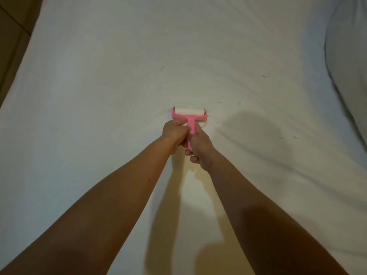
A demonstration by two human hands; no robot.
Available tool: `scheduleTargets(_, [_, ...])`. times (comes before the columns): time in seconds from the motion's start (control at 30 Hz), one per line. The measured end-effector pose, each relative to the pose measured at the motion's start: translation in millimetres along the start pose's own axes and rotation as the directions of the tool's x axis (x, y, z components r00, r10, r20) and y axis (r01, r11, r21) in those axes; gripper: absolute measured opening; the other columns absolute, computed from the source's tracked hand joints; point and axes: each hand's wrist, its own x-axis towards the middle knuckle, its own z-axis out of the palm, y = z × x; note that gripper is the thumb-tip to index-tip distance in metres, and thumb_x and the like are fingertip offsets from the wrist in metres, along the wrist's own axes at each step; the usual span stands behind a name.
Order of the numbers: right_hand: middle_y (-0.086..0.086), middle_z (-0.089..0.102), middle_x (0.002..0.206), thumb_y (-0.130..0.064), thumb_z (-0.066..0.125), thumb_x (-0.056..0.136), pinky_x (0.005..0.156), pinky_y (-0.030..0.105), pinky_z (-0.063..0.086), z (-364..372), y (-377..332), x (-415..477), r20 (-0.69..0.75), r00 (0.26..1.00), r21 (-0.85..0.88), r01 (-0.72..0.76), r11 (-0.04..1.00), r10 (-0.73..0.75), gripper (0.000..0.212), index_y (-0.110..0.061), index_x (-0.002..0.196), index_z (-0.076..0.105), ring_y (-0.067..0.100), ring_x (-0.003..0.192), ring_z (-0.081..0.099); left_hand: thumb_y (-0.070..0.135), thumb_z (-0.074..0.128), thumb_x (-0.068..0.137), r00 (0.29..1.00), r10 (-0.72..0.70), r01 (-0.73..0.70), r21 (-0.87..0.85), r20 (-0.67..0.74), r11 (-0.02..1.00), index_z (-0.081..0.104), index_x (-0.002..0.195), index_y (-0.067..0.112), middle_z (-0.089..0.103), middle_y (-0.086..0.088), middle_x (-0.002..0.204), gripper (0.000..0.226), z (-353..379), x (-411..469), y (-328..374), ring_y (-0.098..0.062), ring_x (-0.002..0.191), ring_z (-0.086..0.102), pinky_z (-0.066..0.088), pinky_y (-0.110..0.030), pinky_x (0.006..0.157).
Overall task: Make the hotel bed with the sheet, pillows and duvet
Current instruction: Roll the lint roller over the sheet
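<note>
Head view: fingers (179, 122) hide most of the handle of the pink roller (189, 115). A puffy white lump (349, 66) at the bed's right edge is cut off; pillow or duvet, I cannot tell. The white sheet (99, 86) covers the bed, with soft wrinkles and tiny dark specks (265, 76). Brown floor (12, 36) shows past the left edge. The left hand (175, 132) and right hand (201, 150) both curl tight round the handle. The roll sits on the sheet just past the fingers, near the bed's middle.
</note>
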Motion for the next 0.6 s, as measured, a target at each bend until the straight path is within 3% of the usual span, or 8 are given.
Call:
scheduleTargets(0.07, [0.003, 0.052, 0.073, -0.029, 0.029, 0.1, 0.035, 0.015, 0.024, -2.0, -12.1, 13.5, 0.003, 1.0, -0.001, 0.025, 1.0, -0.025, 0.039, -0.043, 0.132, 0.044, 0.011, 0.048, 0.036, -0.001, 0.056, 0.09, 1.0, 0.024, -0.024, 0.002, -0.002, 1.0, 0.051, 0.137, 0.014, 0.064, -0.01, 0.102, 0.05, 0.3, 12.6, 13.7, -0.022, 0.072, 0.059, 0.055, -0.039, 0.075])
scheduleTargets(0.17, [0.001, 0.053, 0.074, -0.028, 0.029, 0.1, 0.037, 0.014, 0.024, -4.8, -29.6, 34.9, -0.006, 0.998, -0.014, 0.056, 0.998, -0.056, 0.04, -0.041, 0.135, 0.043, 0.011, 0.049, 0.035, 0.0, 0.056, 0.09, 0.999, 0.042, -0.043, -0.015, -0.008, 0.999, 0.052, 0.136, 0.014, 0.062, -0.004, 0.092, 0.049, 0.8, 32.5, 33.7, -0.02, 0.07, 0.059, 0.055, -0.041, 0.081])
scheduleTargets(0.23, [-0.001, 0.055, 0.076, -0.028, 0.028, 0.1, 0.037, 0.014, 0.025, -6.3, -40.7, 49.5, -0.017, 0.997, -0.031, 0.075, 0.997, -0.076, 0.043, -0.041, 0.14, 0.038, 0.011, 0.05, 0.036, 0.0, 0.056, 0.091, 0.999, 0.053, -0.053, -0.024, -0.012, 0.998, 0.051, 0.137, 0.015, 0.06, 0.0, 0.091, 0.049, 1.5, 45.3, 46.2, -0.017, 0.07, 0.058, 0.056, -0.038, 0.076])
scheduleTargets(0.37, [-0.002, 0.055, 0.078, -0.022, 0.026, 0.099, 0.036, 0.013, 0.026, -7.1, -62.8, 73.9, -0.027, 0.992, -0.048, 0.124, 0.991, -0.125, 0.047, -0.039, 0.143, 0.035, 0.008, 0.047, 0.04, 0.002, 0.056, 0.091, 0.995, 0.101, -0.101, 0.002, -0.023, 0.995, 0.051, 0.137, 0.017, 0.06, -0.006, 0.118, 0.048, 1.3, 70.6, 68.5, -0.014, 0.072, 0.057, 0.052, -0.028, 0.063])
scheduleTargets(0.47, [-0.003, 0.055, 0.083, -0.02, 0.028, 0.098, 0.035, 0.014, 0.026, -6.9, -77.8, 96.8, -0.044, 0.987, -0.054, 0.155, 0.986, -0.157, 0.045, -0.034, 0.139, 0.039, 0.004, 0.041, 0.044, 0.002, 0.056, 0.091, 0.991, 0.13, -0.13, -0.001, -0.035, 0.992, 0.051, 0.137, 0.017, 0.058, -0.008, 0.125, 0.048, 0.9, 93.0, 84.7, -0.014, 0.073, 0.057, 0.052, -0.03, 0.067])
scheduleTargets(0.6, [0.003, 0.05, 0.098, -0.02, 0.03, 0.099, 0.033, 0.012, 0.026, -7.6, -89.9, 121.0, -0.065, 0.989, -0.031, 0.129, 0.991, -0.131, 0.042, -0.029, 0.14, 0.037, 0.009, 0.052, 0.043, 0.001, 0.056, 0.092, 0.989, 0.138, -0.139, -0.013, -0.058, 0.99, 0.053, 0.136, 0.018, 0.056, -0.008, 0.131, 0.047, 2.6, 115.1, 99.2, -0.013, 0.073, 0.055, 0.051, -0.026, 0.059])
